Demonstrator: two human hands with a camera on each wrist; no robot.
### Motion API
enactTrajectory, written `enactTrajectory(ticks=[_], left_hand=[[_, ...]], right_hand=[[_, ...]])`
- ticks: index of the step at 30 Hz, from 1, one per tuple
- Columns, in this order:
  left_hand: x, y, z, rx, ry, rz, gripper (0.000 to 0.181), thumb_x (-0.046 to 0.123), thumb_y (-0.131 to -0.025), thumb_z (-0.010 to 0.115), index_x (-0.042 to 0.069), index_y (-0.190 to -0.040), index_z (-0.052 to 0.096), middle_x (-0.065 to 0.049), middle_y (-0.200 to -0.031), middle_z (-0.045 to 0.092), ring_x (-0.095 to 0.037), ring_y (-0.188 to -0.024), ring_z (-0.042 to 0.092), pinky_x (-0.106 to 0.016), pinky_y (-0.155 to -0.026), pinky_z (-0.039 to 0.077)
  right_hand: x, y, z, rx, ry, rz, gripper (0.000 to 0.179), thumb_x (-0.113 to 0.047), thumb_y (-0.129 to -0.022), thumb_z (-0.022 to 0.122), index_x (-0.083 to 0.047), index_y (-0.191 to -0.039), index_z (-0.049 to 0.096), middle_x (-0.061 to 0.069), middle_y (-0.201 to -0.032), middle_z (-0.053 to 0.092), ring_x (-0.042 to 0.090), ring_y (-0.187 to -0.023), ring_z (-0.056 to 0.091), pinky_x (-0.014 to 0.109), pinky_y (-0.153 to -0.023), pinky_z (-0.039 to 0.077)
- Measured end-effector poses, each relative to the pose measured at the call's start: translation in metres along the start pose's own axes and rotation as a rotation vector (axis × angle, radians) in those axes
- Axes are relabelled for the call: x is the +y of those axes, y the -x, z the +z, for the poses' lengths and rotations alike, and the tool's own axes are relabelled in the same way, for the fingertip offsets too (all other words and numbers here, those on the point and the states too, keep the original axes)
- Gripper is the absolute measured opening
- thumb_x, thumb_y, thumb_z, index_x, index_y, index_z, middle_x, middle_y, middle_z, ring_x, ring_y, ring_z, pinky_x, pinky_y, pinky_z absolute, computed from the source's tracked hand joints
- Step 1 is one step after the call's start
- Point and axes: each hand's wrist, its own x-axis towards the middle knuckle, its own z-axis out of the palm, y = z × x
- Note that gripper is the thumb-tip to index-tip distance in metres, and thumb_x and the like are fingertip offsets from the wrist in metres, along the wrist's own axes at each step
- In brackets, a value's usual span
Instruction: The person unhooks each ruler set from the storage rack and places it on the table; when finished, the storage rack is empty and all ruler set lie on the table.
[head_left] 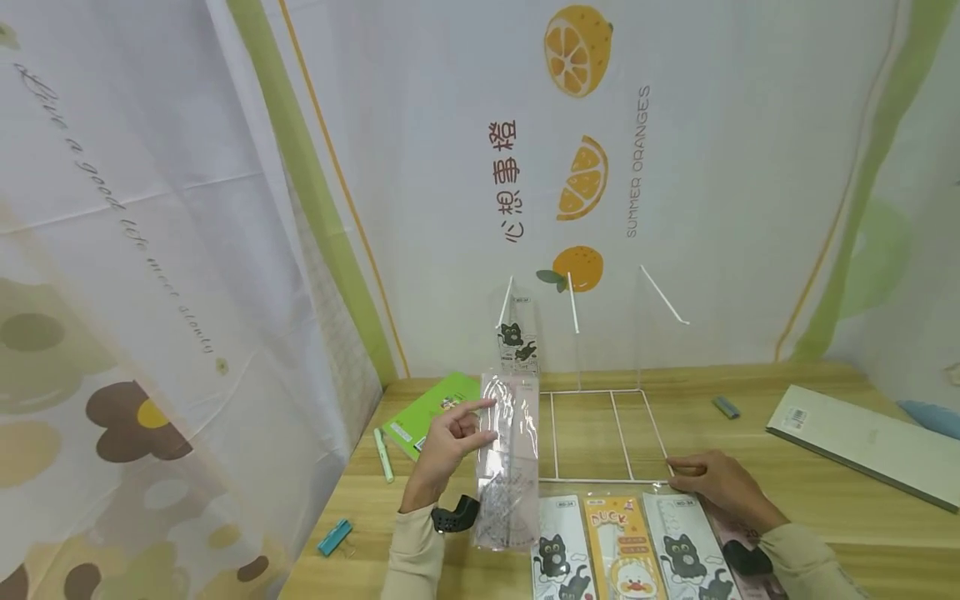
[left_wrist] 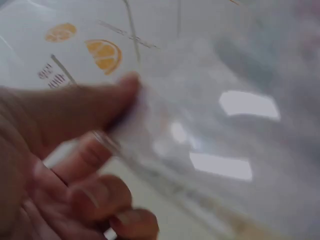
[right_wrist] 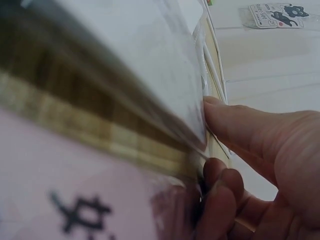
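My left hand (head_left: pixel 448 442) pinches the left edge of a clear plastic ruler packet (head_left: pixel 510 458), raised in front of the rack. In the left wrist view the glossy packet film (left_wrist: pixel 210 135) lies between thumb and fingers. My right hand (head_left: pixel 716 479) is by the front right corner of a white wire rack (head_left: pixel 592 481). Its thumb and fingers pinch the top corner of a black-cat ruler packet (head_left: pixel 686 542), seen as a white sheet (right_wrist: pixel 145 60) in the right wrist view. Another black-cat packet (head_left: pixel 517 337) hangs at the rack's left hook.
Beside the pinched packet lie a yellow duck packet (head_left: pixel 626 550), another cat packet (head_left: pixel 561 554) and a pink one (head_left: pixel 750 542). A green booklet (head_left: pixel 435 408), green pen (head_left: pixel 383 454) and blue clip (head_left: pixel 335 537) are left; a grey-green box (head_left: pixel 862 442) and small eraser-like block (head_left: pixel 726 407) right.
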Motion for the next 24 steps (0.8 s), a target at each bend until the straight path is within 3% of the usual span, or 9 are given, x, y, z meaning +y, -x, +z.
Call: enactTrajectory(ticks=[7, 10, 14, 20, 24], left_hand=[[-0.039, 0.024, 0.003, -0.017, -0.008, -0.298, 0.051, -0.006, -0.082, 0.075, -0.005, -0.131, 0.062, 0.009, -0.064, 0.054, -0.002, -0.058, 0.041, -0.015, -0.055, 0.034], [-0.048, 0.039, 0.004, 0.006, -0.023, -0.379, 0.051, -0.009, -0.079, 0.075, -0.006, -0.129, 0.063, 0.007, -0.062, 0.057, -0.002, -0.056, 0.044, -0.015, -0.052, 0.034], [-0.054, 0.057, 0.005, 0.028, -0.045, -0.437, 0.049, -0.012, -0.077, 0.075, -0.007, -0.125, 0.065, -0.002, -0.069, 0.069, -0.007, -0.061, 0.059, -0.018, -0.055, 0.042], [-0.056, 0.073, 0.005, 0.035, -0.087, -0.484, 0.047, -0.012, -0.075, 0.076, -0.005, -0.121, 0.067, -0.001, -0.067, 0.067, -0.008, -0.058, 0.054, -0.019, -0.053, 0.041], [-0.057, 0.078, 0.005, 0.019, -0.118, -0.499, 0.046, -0.012, -0.074, 0.076, -0.003, -0.118, 0.068, -0.003, -0.068, 0.068, -0.012, -0.061, 0.062, -0.022, -0.057, 0.050]], right_hand=[[0.001, 0.000, -0.003, -0.002, 0.008, -0.013, 0.050, -0.038, -0.085, 0.079, -0.005, -0.123, 0.072, 0.031, -0.121, 0.066, 0.050, -0.109, 0.062, 0.060, -0.082, 0.053], [0.001, 0.000, -0.002, -0.004, 0.011, -0.009, 0.049, -0.038, -0.085, 0.079, -0.006, -0.122, 0.073, 0.031, -0.119, 0.067, 0.048, -0.106, 0.064, 0.058, -0.080, 0.054], [0.000, 0.000, -0.001, -0.003, 0.011, -0.019, 0.049, -0.038, -0.085, 0.079, -0.005, -0.122, 0.073, 0.031, -0.122, 0.066, 0.054, -0.113, 0.059, 0.064, -0.084, 0.051], [0.000, 0.001, -0.003, 0.001, 0.011, -0.033, 0.050, -0.038, -0.086, 0.079, -0.004, -0.122, 0.072, 0.032, -0.122, 0.066, 0.056, -0.114, 0.058, 0.066, -0.085, 0.050], [0.000, 0.002, -0.003, 0.004, 0.010, -0.037, 0.049, -0.038, -0.086, 0.079, -0.004, -0.122, 0.073, 0.032, -0.122, 0.066, 0.055, -0.114, 0.058, 0.065, -0.086, 0.050]])
